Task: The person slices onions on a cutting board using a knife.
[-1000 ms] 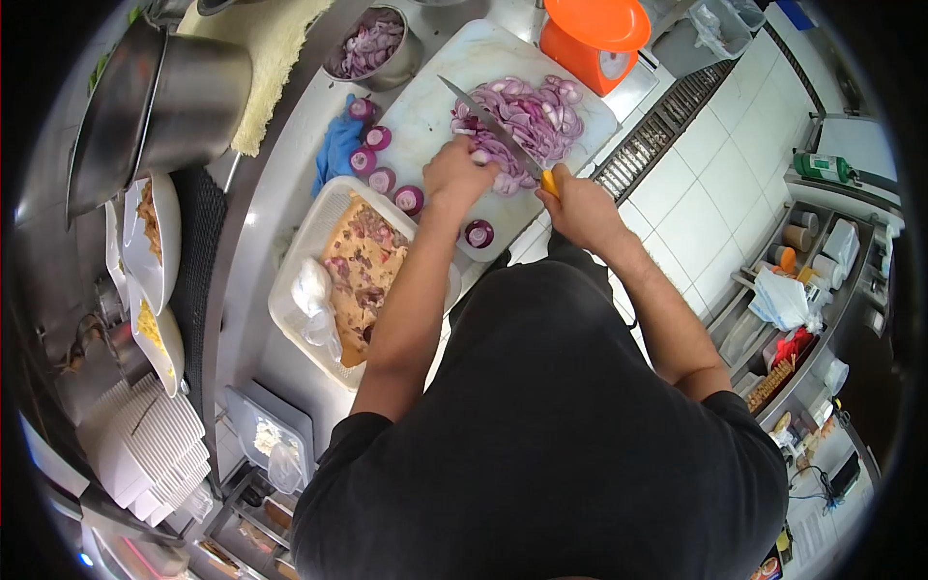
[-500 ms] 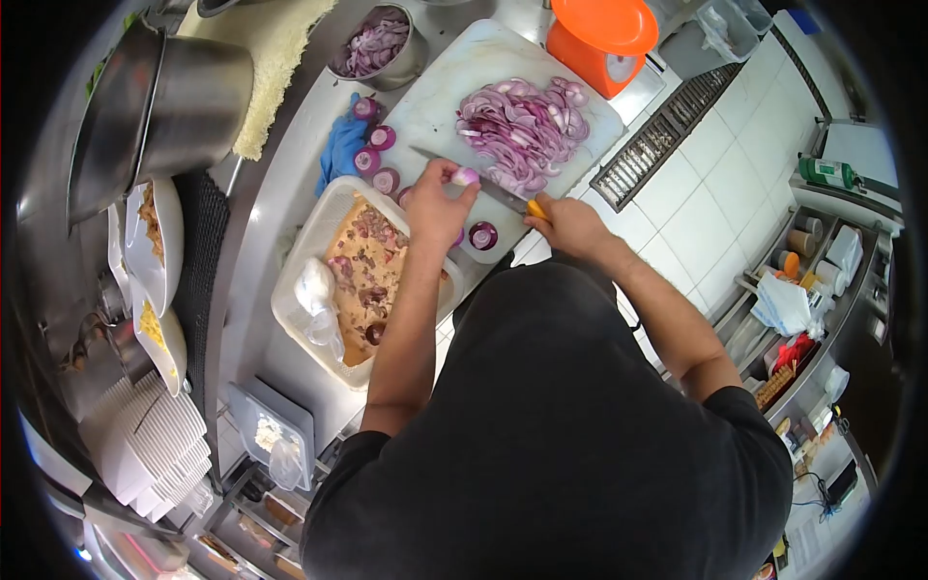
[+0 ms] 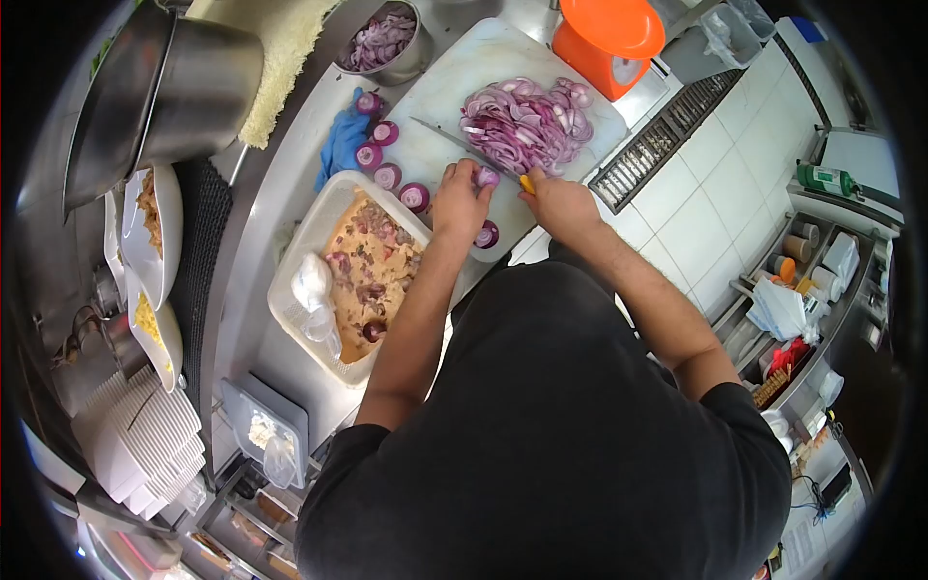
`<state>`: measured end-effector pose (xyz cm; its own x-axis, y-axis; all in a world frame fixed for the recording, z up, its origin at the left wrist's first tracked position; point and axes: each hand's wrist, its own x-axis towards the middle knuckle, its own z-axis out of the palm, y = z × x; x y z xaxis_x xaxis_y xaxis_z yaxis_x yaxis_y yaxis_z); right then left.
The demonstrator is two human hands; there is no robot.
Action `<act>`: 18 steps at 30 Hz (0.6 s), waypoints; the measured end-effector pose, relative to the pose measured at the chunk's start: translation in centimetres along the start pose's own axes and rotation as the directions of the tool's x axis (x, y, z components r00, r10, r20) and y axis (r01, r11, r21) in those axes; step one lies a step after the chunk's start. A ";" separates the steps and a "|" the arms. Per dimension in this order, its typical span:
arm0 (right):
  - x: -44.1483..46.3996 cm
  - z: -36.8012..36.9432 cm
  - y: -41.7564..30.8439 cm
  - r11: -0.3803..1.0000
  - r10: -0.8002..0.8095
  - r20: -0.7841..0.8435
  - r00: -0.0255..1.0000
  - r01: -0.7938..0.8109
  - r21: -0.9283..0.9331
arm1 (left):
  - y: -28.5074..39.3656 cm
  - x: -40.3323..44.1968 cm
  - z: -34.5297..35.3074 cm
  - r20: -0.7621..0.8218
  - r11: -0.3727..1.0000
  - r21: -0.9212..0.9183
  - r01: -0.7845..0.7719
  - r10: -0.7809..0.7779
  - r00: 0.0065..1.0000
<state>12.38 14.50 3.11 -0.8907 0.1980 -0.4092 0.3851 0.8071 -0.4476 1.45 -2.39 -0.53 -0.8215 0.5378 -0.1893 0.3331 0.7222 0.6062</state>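
Observation:
My left hand point(image 3: 458, 203) grips a piece of red onion point(image 3: 485, 177) at the near edge of the white cutting board point(image 3: 430, 92). My right hand point(image 3: 563, 205) is closed round the yellow handle of a knife point(image 3: 464, 146), whose blade points up and left across the board, right beside the held onion. Beyond the blade lies a pile of sliced red onion point(image 3: 527, 121). Cut onion halves point(image 3: 387, 176) stand in a row along the board's left side, and another half point(image 3: 486, 234) sits below my left hand.
A pale plastic tub point(image 3: 288, 280) with liquid and onion scraps stands left of my left forearm. A blue cloth point(image 3: 343, 145) lies above it. At the back are a metal container of sliced onion point(image 3: 411, 60) and an orange scale point(image 3: 614, 48). Metal pots point(image 3: 203, 87) stand far left.
My left hand has moved right and slightly down with the onion piece. My right hand has shifted slightly, bringing the knife next to the onion; more of the blade shows.

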 end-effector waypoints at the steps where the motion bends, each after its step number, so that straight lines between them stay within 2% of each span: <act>1: 0.0 -0.4 -0.3 1.000 -0.003 0.011 1.000 0.003 -0.020 | -0.2 0.2 0.2 0.009 0.999 -0.043 -0.007 0.007 1.000; 6: -1.2 -1.7 -1.4 0.997 -0.022 0.026 0.999 0.024 -0.069 | -0.3 0.7 0.3 -0.009 0.999 -0.030 -0.017 0.016 1.000; 9: -0.5 0.5 -1.3 0.997 0.034 0.064 0.997 -0.030 -0.070 | -0.1 0.7 0.2 -0.028 0.999 -0.022 -0.024 0.024 0.999; 11: 0.5 2.7 -0.6 0.999 -0.011 0.000 1.000 0.011 -0.046 | 0.1 0.5 0.1 -0.018 1.000 -0.009 -0.017 0.017 1.000; 12: 0.8 2.3 -0.9 0.999 -0.033 -0.037 0.999 0.032 -0.036 | 0.2 0.6 -0.1 -0.009 1.000 0.006 -0.009 0.009 1.000; 18: -0.6 -0.7 -1.7 0.992 -0.068 -0.013 0.998 0.066 -0.104 | 0.3 0.9 -0.2 0.012 1.000 -0.009 0.013 -0.013 1.000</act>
<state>12.12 13.38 4.67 -0.9178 0.1498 -0.3676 0.2978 0.8721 -0.3883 0.74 -1.79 -0.30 -0.8199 0.5340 -0.2064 0.3187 0.7252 0.6103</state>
